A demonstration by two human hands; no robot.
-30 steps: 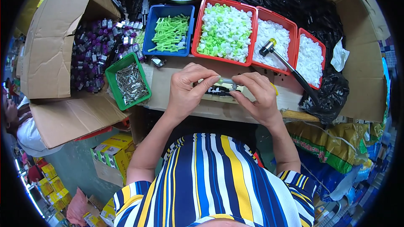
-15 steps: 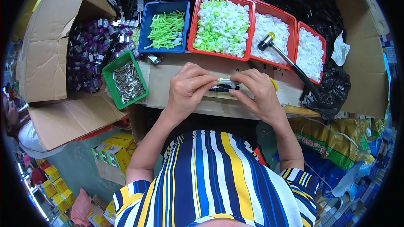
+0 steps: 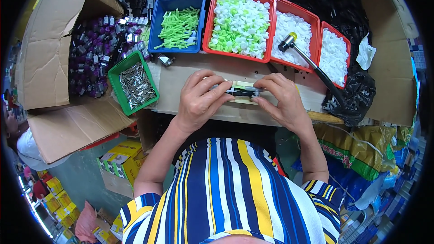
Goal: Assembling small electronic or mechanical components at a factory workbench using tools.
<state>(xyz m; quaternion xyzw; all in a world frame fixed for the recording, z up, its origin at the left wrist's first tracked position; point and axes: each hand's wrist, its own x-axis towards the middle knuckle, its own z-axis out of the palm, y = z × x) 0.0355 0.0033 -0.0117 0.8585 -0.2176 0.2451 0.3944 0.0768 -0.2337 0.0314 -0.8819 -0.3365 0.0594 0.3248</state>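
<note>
Both hands meet over the cardboard work surface [image 3: 174, 80], gripping a small narrow assembly [image 3: 242, 92] from its two ends. It has a black plastic body with a light green strip and a greyish piece at its right end. My left hand [image 3: 201, 97] pinches the left end between thumb and fingers. At the right end, my right hand [image 3: 284, 99] closes thumb and fingertips around the grey piece. A pale wooden-looking strip [image 3: 244, 101] shows beneath the assembly. The fingers hide parts of it.
Left stand a green bin [image 3: 156, 101] of metal pins and a cardboard box [image 3: 49, 49] of purple-and-silver pieces. Ahead are a blue bin [image 3: 152, 27] of green sticks and red bins [image 3: 206, 31] of green and white caps. A hammer [image 3: 312, 63] leans across the bins.
The green and grey pieces, held above the black body earlier, now lie against it. My right fingers have shifted onto the right end, and my left hand has moved slightly.
</note>
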